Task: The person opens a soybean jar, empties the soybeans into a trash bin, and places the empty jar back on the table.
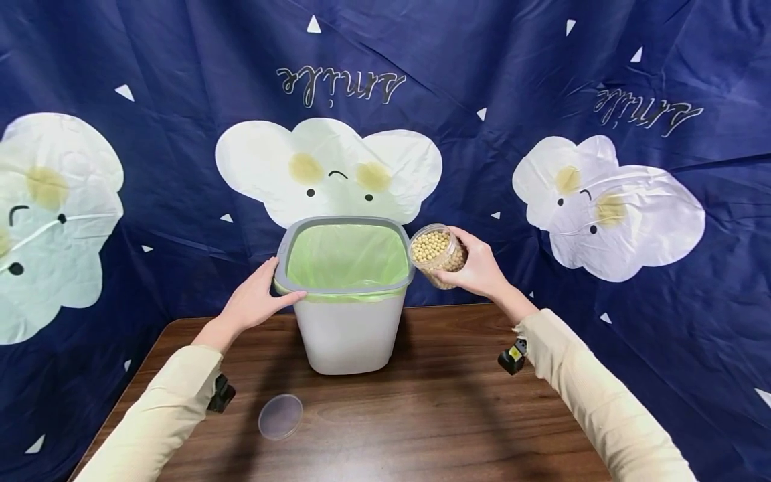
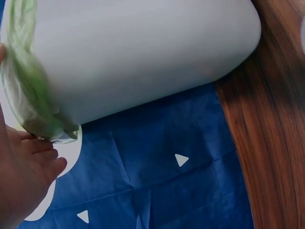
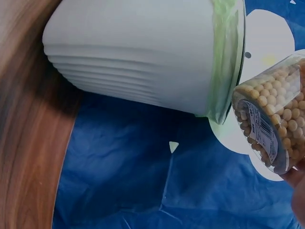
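A white trash bin (image 1: 352, 335) with a grey rim (image 1: 349, 292) and a light green bag (image 1: 343, 261) inside stands upright on the table. My left hand (image 1: 255, 298) holds its near-left rim, the thumb along the front and the fingers at the left side. Beside the right rim, my right hand (image 1: 478, 264) grips a clear jar (image 1: 452, 258) of soybeans. The jar is lidless and tilted, its mouth toward the bin, and beans show at the opening. In the right wrist view a barcode label (image 3: 263, 130) covers part of the jar's base.
On the brown wooden table (image 1: 446, 415), a round clear lid (image 1: 280, 416) lies near the left forearm. A dark blue cloth (image 1: 476, 60) with clouds and small white triangles hangs behind and on both sides. A small dark device (image 1: 512, 357) sits at the right wrist.
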A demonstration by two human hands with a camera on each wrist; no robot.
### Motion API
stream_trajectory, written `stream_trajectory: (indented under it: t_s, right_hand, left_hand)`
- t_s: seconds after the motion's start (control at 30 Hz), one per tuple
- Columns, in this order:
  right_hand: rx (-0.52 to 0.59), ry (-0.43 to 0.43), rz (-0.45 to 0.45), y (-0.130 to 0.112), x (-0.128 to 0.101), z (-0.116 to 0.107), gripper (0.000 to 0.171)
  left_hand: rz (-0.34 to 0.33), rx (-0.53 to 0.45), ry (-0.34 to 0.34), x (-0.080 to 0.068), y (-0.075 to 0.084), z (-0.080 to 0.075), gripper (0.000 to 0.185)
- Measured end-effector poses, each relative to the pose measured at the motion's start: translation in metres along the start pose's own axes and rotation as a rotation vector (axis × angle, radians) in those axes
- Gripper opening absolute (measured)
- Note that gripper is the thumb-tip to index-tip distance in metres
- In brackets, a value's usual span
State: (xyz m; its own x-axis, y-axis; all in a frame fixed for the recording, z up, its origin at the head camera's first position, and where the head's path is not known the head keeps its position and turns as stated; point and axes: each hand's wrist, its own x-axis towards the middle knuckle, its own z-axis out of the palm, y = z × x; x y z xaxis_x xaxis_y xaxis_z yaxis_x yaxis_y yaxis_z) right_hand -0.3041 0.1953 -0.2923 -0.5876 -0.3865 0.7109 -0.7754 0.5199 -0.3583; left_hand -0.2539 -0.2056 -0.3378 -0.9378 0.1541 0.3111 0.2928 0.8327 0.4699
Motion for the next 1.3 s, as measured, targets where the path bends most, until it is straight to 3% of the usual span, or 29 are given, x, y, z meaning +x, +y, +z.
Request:
stream_trajectory:
  t_s: [0.5,0.87,1.3]
  right_hand:
    - [-0.184,-0.123,-0.042,0.005,0.033,0.013,0.082]
    - [-0.269,-0.261,-0.22,0.004,0.045,0.02,0.081]
    - [-0.407,-0.257,-0.341,0.005,0.048,0.017,0.081]
  left_hand:
    - [-0.059,0.007,-0.031,0.0,0.0,-0.006,0.099]
    - [-0.075,0.006,-0.035,0.001,0.003,-0.005,0.099]
    - [-0.076,0.007,-0.028,0.001,0.001,-0.006,0.098]
